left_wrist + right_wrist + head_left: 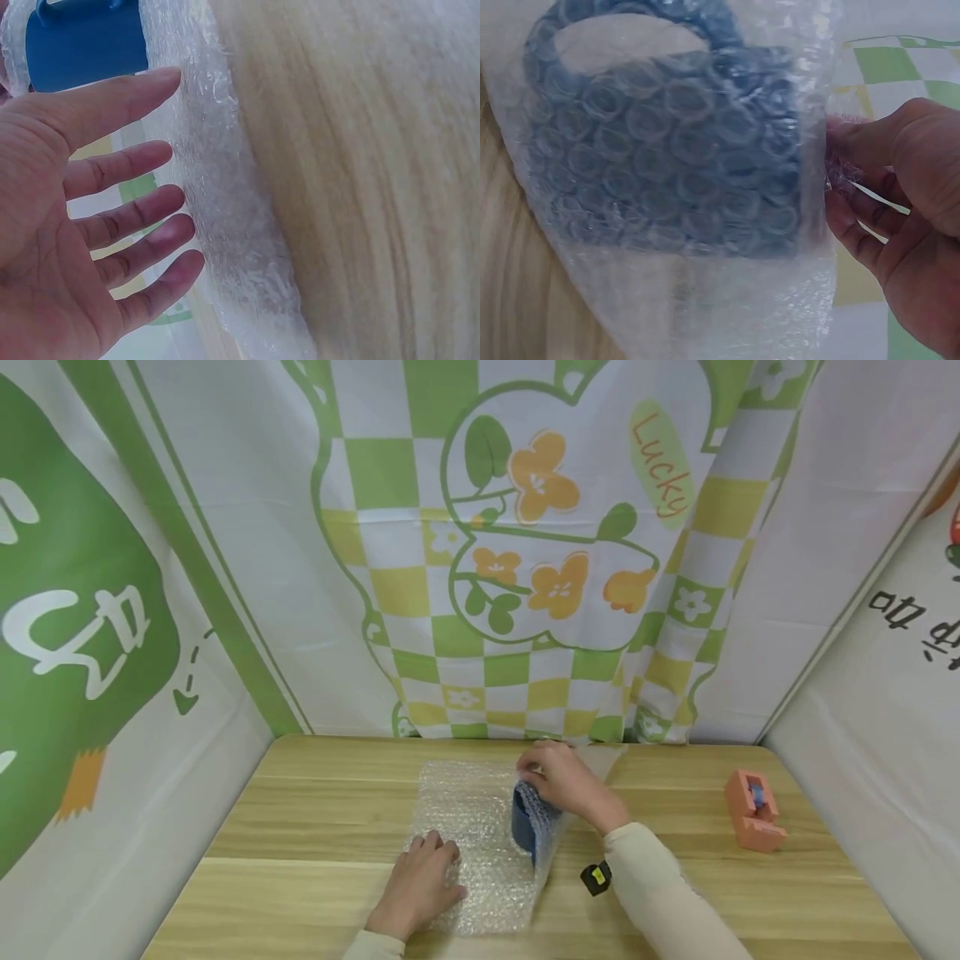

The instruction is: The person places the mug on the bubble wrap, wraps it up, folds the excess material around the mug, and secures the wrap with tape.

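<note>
A blue mug (pixel 521 827) rests on a sheet of bubble wrap (pixel 468 802), with the sheet's right part raised against it. My right hand (pixel 564 781) pinches the lifted bubble wrap (pixel 667 300) between thumb and fingers beside the mug's far end. Through the bubbles the mug (pixel 682 157) and its looped handle show in the right wrist view. My left hand (pixel 422 881) lies at the sheet's near left edge, fingers loosely spread. In the left wrist view its fingertips meet the bubble wrap (pixel 217 150), with the bare mug (pixel 90 45) beyond the thumb.
A small black and yellow tape measure (pixel 597 877) lies close to my right sleeve. Farther right stands an orange tape dispenser (pixel 753 810) holding a blue roll. A patterned curtain (pixel 525 693) hangs along the back edge of the wooden table (pixel 322 810).
</note>
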### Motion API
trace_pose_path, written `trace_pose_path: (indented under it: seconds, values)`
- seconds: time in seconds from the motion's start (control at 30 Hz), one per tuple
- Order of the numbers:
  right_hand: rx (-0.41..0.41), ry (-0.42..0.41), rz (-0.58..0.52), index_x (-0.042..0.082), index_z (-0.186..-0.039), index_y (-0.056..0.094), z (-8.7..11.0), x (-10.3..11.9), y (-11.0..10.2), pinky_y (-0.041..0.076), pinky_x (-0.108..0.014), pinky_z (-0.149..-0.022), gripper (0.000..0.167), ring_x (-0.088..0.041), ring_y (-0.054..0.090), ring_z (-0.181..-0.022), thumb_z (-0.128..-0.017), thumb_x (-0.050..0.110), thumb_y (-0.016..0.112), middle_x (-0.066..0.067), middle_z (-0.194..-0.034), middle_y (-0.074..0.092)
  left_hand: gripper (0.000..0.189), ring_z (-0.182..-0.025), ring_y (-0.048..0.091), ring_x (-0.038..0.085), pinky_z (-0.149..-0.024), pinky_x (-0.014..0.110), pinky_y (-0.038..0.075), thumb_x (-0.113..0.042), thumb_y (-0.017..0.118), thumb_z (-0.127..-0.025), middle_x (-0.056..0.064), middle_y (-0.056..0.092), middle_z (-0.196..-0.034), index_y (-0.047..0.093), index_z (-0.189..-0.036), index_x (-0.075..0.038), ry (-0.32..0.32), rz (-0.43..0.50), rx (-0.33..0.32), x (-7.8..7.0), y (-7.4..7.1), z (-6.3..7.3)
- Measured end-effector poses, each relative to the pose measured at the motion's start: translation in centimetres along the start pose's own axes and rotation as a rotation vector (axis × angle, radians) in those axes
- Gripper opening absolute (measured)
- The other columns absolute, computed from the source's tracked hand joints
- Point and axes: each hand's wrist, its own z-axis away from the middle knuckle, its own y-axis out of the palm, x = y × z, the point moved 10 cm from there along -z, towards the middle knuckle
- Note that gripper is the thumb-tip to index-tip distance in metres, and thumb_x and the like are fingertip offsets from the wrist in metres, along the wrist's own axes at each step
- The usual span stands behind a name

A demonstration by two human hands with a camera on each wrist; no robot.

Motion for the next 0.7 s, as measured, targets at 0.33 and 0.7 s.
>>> trace_pose_path:
  seconds: [0.33,0.7]
  values:
    - [0.014,0.025,0.031,0.006,-0.098,0.077,0.2,-0.4,1.0,0.057,-0.041,-0.084,0.007,-0.025,0.065,-0.094,-0.091,0.007,0.075,-0.004,-0.097,0.069,0.042,-0.095,0.056,0.03,-0.077,0.05,0.053,-0.028,0.088,-0.074,0.01,0.06,-0.105,0.07,-0.104,-0.006,0.006,-0.015,-0.002,0.1,0.3,0.0]
    - [-0.147,0.016,0.123,0.011,-0.099,0.071,1.0,-0.3,0.3,0.052,-0.04,-0.075,0.017,-0.023,0.055,-0.091,-0.086,0.012,0.082,-0.006,-0.103,0.056,0.041,-0.095,0.056,0.031,-0.075,0.05,0.053,-0.028,0.088,-0.074,0.01,0.059,-0.104,0.069,-0.103,-0.006,0.009,-0.023,-0.012,0.1,0.3,0.0]
